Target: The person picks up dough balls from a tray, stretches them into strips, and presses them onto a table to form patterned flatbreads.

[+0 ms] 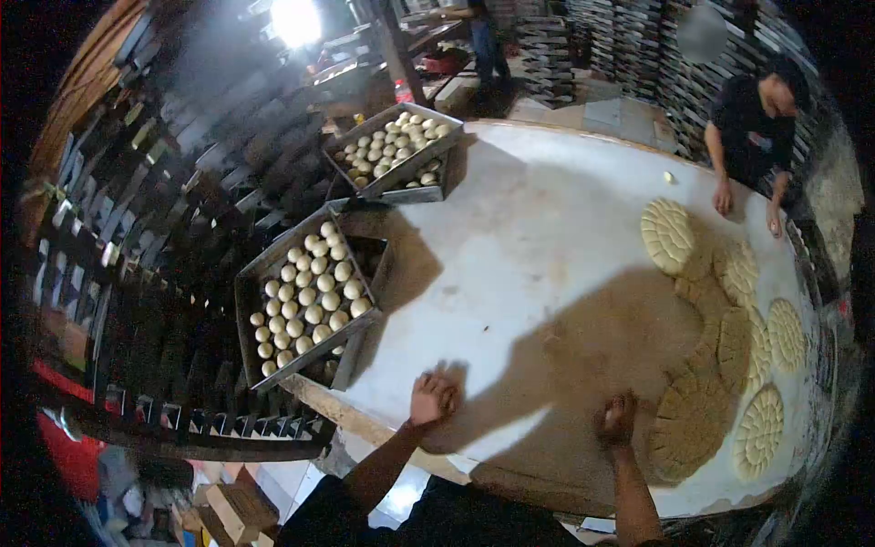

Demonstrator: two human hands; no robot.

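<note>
Over the near edge of the white table (510, 246), my left hand (433, 398) has its fingers curled; anything inside them is too small to make out. My right hand (617, 419) is also curled in shadow, just left of a round of cut dough pieces (693, 428), its contents hidden. More dough rounds lie at the right, among them a pale one (667, 237) farther back and another (758, 434) near the table's right edge. A metal tray of dough balls (305, 301) stands at the left, with a second tray (396, 146) behind it.
A co-worker (756, 128) stands at the far right with both hands at the table. Stacked trays (547, 64) rise at the back, and dark racks (164, 246) fill the left side. Another person (488, 46) is in the background. Cardboard boxes (239, 512) lie below left.
</note>
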